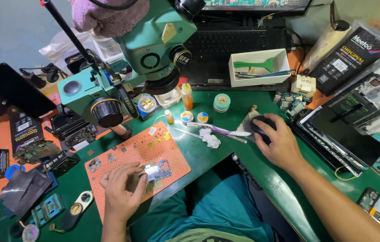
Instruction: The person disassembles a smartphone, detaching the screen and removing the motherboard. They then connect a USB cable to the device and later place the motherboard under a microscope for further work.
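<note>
Now a small circuit board (pixel 158 171) lies bare on the orange mat (pixel 178 157).
Left hand (pixel 122 190) fingers pinch the board near the table's front edge; right hand (pixel 279 143) curls over a black mouse (pixel 260 125). No tool is on it yet.

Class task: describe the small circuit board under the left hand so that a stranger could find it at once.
Start at the big green microscope. Below it lies an orange perforated mat on the green table. The circuit board sits at the mat's near edge, by the left hand: bluish, brightly lit, unlike the tiny scattered parts.
</note>
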